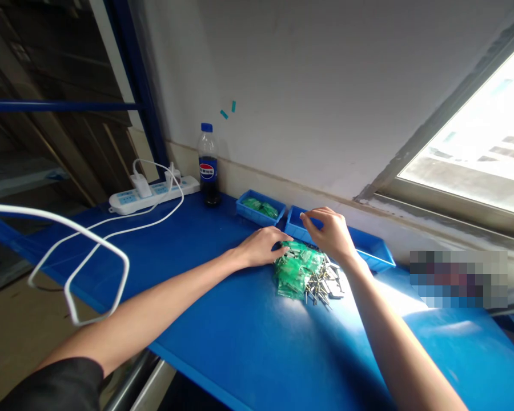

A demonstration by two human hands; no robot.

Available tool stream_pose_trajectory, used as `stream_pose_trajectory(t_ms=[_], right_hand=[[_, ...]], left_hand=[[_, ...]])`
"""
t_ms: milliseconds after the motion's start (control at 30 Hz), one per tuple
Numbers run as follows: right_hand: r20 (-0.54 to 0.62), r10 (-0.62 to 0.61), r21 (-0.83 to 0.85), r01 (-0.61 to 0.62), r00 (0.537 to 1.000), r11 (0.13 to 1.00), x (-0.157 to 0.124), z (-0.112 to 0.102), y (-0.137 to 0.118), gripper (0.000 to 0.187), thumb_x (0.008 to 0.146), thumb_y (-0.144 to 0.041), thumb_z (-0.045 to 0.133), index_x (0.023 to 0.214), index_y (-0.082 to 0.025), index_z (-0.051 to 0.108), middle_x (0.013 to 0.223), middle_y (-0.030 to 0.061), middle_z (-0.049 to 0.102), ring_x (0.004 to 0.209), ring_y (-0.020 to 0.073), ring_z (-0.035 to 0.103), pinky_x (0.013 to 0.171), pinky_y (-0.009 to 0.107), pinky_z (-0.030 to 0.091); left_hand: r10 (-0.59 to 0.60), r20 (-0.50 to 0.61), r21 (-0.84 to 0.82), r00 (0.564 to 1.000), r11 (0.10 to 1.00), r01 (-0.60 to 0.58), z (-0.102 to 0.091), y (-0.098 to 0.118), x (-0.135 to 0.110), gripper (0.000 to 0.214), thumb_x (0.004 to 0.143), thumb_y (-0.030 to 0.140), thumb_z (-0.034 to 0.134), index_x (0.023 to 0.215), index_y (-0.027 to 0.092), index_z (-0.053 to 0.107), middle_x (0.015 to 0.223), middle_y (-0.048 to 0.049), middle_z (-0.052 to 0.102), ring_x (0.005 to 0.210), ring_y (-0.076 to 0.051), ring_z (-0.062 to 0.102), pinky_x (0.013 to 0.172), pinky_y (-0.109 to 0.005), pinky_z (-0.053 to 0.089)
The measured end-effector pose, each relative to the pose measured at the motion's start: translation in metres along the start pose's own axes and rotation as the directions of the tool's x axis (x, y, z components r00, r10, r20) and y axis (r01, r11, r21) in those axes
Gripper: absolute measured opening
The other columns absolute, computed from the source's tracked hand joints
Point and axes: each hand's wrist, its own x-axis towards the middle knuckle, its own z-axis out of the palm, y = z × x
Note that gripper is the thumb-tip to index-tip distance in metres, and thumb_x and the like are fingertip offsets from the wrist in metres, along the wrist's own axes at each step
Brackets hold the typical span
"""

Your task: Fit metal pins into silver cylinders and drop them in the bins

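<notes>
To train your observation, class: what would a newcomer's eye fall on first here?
A heap of green packets with small metal parts lies on the blue bench, with the left hand and right hand at its far side. Behind, by the wall, stands a cola bottle beside a white power strip.

Right of the right hand [332,234], a pixelated patch [458,278] hides whatever lies there. The metal pieces [326,286] beside that hand are too small to identify.
</notes>
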Motion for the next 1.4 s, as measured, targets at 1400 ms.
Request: stream_pose_trajectory(t_ms=[1400], right_hand=[[0.126, 0.332, 0.567, -0.342, 0.935, 0.749, 0.005, 0.025, -0.003, 0.035, 0.077, -0.041, 0.082, 0.102, -0.017, 0.079, 0.086, 0.0082, 0.081, 0.078, 0.0255, 0.078, 0.072, 0.034, 0.062]], left_hand=[[-0.405, -0.300, -0.422, 0.864, 0.868, 0.260, -0.022, -0.014, -0.002, 0.022, 0.094, 0.034, 0.065, 0.096, 0.016, 0.077, 0.086, -0.0061, 0.081, 0.075, -0.021, 0.078, 0.073, -0.031, 0.065]])
